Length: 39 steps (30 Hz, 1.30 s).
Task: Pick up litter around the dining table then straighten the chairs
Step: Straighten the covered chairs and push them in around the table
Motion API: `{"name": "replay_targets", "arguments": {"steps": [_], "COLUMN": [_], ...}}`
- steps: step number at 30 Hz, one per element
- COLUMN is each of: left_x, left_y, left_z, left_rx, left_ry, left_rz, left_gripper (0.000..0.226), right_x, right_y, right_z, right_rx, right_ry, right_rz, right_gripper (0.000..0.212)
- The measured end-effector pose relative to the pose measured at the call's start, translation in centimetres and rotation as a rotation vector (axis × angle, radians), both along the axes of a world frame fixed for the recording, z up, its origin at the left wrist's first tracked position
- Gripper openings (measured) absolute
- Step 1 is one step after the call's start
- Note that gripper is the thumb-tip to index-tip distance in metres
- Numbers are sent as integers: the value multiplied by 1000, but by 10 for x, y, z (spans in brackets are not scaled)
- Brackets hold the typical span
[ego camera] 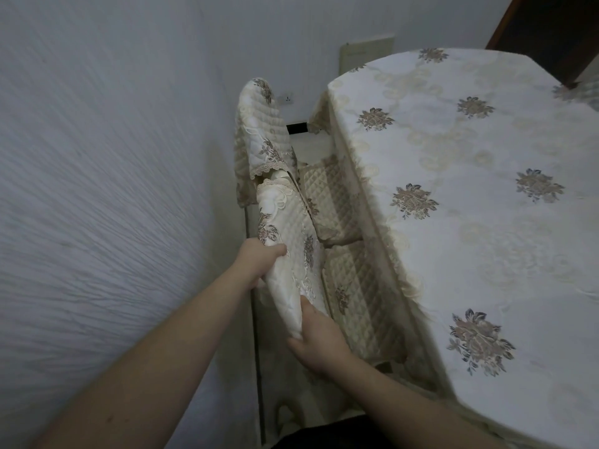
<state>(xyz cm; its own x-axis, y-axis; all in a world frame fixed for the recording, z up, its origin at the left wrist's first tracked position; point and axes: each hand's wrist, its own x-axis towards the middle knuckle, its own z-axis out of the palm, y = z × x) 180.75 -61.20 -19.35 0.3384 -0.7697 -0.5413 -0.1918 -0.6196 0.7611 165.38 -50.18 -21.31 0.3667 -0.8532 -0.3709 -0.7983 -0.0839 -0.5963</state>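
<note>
I have both hands on the near chair [293,254], a dining chair whose back wears a cream quilted slipcover embroidered with grey-brown flowers; it stands between the pale textured wall [97,189] at 9 o'clock and the dining table [470,196], draped in a white floral cloth, at 3 o'clock. My left hand [259,259] grips the outer edge of the chair back, thumb curled over onto the quilted front. My right hand [316,341] holds the lower near corner of the same back, thumb up along the fabric, fingers wrapped underneath out of view. A second chair with the same cover [259,131] stands at 12 o'clock, its back just beyond mine. The quilted seat cushion [359,296] sits tucked under the table's cloth edge. Judgement: the cover is soft and loose, likely to slide over the frame, so the hold should clamp through the padding onto the rigid back rail. The chair probably has moderate weight; two hands on opposite edges should permit controlled turning. No litter is visible here.
</note>
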Motion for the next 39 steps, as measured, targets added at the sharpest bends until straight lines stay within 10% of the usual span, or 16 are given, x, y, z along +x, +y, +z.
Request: {"name": "replay_targets", "arguments": {"steps": [23,39], "left_x": [-15,-7], "left_y": [11,-2], "left_z": [-7,-5], "left_rx": [-7,13], "left_ry": [-51,-33], "left_rz": [20,33], "left_gripper": [39,47], "right_x": [-27,-6], "right_y": [-7,5], "right_z": [2,-11], "right_rx": [-19,-76], "right_ry": [81,-144], "right_rz": [192,-90], "right_gripper": [94,58]}}
